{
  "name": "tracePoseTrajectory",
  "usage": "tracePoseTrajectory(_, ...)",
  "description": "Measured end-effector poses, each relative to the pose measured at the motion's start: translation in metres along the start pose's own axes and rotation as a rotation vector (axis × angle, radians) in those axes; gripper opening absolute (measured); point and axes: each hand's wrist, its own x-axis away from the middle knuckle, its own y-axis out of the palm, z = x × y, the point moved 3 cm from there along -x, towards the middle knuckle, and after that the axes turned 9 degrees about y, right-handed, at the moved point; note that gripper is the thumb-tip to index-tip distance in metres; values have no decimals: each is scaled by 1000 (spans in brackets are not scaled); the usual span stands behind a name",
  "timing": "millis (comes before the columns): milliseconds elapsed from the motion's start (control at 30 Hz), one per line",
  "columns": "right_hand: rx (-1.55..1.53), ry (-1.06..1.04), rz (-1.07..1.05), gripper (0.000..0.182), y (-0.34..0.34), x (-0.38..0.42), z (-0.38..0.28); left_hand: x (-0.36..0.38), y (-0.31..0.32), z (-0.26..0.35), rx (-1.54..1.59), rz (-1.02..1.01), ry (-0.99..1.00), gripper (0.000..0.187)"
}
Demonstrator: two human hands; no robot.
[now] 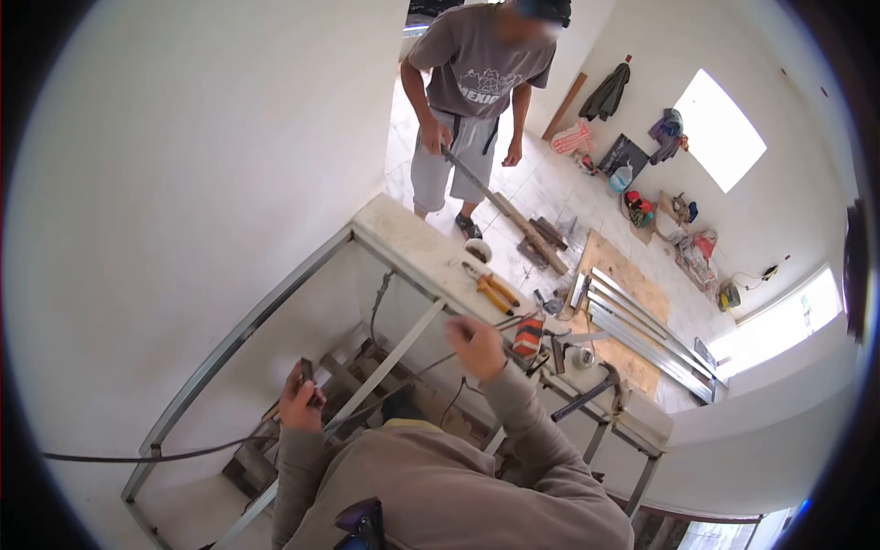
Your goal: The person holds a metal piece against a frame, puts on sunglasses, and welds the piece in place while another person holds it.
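My left hand (300,401) is closed around a small dark tool (308,374), held over the open metal stud frame (246,323). A black cable (137,456) comes in from the left and ends at this hand. My right hand (477,346) is raised by the white ledge (414,246), fingers curled on a thin wire (417,371) that slants down toward my left hand. Orange-handled pliers (495,293) and a red and black tool (527,336) lie on the ledge close to my right hand.
A hammer (591,391) and a tape roll (583,357) also lie on the ledge. Beyond it stands another person (472,101) holding a long bar (500,203). Metal profiles (646,335), a plywood sheet (616,266) and bags cover the floor.
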Motion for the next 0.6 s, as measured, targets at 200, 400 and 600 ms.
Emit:
tracePoseTrajectory(200, -975, 325, -30, 46, -29, -174, 15, -16, 1, -20, 2, 99, 96, 45)
tracePoseTrajectory(400, -1508, 171, -269, 60, -21, -292, 69, -5, 19, -17, 133, 121, 67, 41)
tracePoseTrajectory(600, -1042, 136, -437, 47, -62, -329, 18, -2, -6, -21, -98, 52, 149, 46)
